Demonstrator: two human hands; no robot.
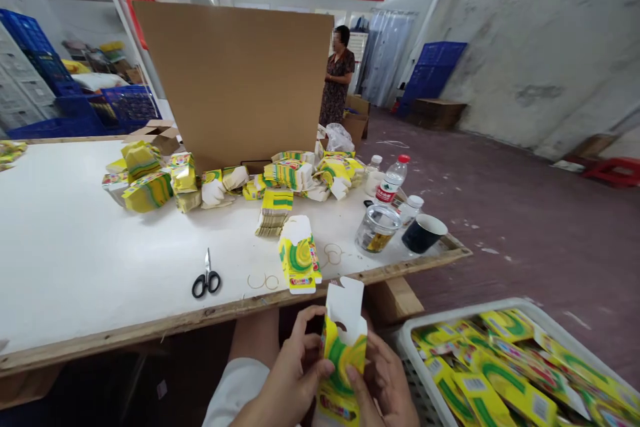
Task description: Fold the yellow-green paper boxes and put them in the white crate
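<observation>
A yellow and green printed carton with white inner flaps standing up is held in front of me, just past the table's near edge. My left hand grips its left side, thumb on the front face. On the other side my right hand has its thumb pressed to the front and fingers behind. A flat carton blank of the same print lies on the table by the edge. Behind it stands a stack of folded blanks. Black-handled scissors rest to the left.
A white basket full of yellow cartons sits at lower right. Bundled blanks line the back, before a big cardboard sheet. A bottle, clear jar and dark mug crowd the right corner. A person stands beyond.
</observation>
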